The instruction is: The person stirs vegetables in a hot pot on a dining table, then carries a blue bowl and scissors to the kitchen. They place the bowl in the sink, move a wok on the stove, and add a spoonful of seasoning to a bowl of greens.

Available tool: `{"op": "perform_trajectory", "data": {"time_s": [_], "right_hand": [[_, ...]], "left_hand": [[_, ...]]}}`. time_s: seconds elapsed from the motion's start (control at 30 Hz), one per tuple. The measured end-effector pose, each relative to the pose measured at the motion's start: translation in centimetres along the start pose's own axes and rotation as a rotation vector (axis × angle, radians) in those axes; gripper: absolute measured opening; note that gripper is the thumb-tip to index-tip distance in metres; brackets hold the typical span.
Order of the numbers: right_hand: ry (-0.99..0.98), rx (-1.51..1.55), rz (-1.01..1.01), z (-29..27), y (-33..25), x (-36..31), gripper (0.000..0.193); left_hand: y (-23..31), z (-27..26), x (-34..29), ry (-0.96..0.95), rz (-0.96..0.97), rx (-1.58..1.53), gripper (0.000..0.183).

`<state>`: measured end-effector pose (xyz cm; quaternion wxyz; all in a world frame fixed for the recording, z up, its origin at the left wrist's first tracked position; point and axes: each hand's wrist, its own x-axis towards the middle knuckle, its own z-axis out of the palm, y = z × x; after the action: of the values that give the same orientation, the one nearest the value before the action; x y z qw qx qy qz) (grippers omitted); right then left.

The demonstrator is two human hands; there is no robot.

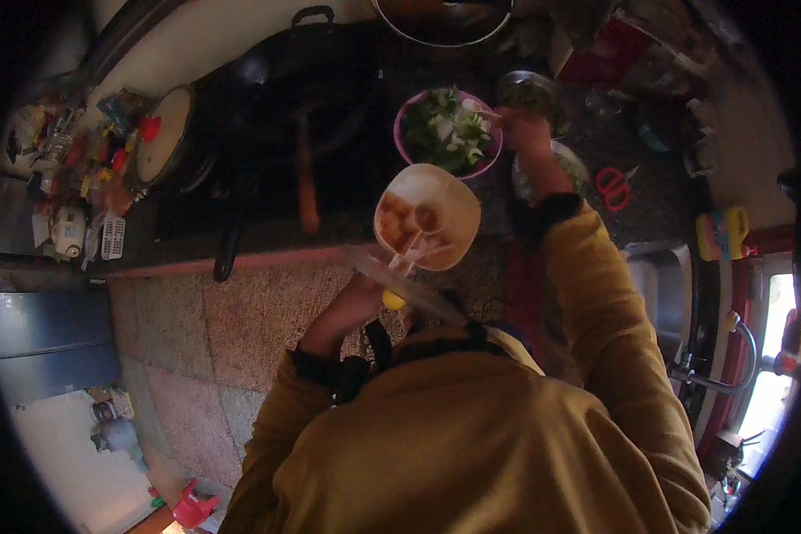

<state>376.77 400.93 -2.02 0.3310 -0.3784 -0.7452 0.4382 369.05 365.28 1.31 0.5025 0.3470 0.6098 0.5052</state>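
Note:
My left hand (351,307) is closed at the near side of a translucent plastic container (463,209), holding it tilted at the counter's front edge. Reddish-brown seasoning (394,221) lies inside, with a small round scoop (428,215) in it. A clear flat lid (409,287) and a yellow piece (392,300) show beside that hand. Beyond the container stands a pink-rimmed bowl (398,133) of chopped greens (454,133) with whitish pieces on top. My right hand (525,131) is at the bowl's right rim, fingers pinched together; a pale thin object at the fingertips is too small to name.
Red-handled scissors (612,189) lie right of two bowls, one metal (525,78), one pale-rimmed (571,160). A wok (280,71) and a wooden handle (306,178) are on the left. The sink (663,285) is at right, crowded jars (58,147) at far left.

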Motion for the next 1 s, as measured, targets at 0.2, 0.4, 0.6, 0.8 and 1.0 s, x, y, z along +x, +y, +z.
{"op": "perform_trajectory", "data": {"time_s": [0.2, 0.4, 0.6, 0.8, 1.0], "right_hand": [[-0.001, 0.332, 0.178, -1.6, -3.8, -3.0, 0.020], [-0.214, 0.258, 0.194, -3.0, -7.7, -7.1, 0.021], [-0.244, -0.140, -0.511, -0.3, -9.3, -11.3, 0.018], [-0.272, -0.013, -0.257, -1.7, -9.9, -11.2, 0.022], [-0.355, -0.303, -0.571, 0.5, -9.3, -11.8, 0.018]], "left_hand": [[-0.2, -0.6, -0.3, -0.045, -0.026, 0.138, 0.035], [0.1, -0.4, -0.2, -0.011, -0.088, 0.019, 0.034], [-0.1, -0.1, 0.2, 0.005, -0.085, 0.031, 0.032], [-0.4, -0.4, -0.6, -0.006, -0.129, -0.123, 0.035], [0.2, -0.5, -1.3, -0.019, -0.116, -0.033, 0.034]]}}
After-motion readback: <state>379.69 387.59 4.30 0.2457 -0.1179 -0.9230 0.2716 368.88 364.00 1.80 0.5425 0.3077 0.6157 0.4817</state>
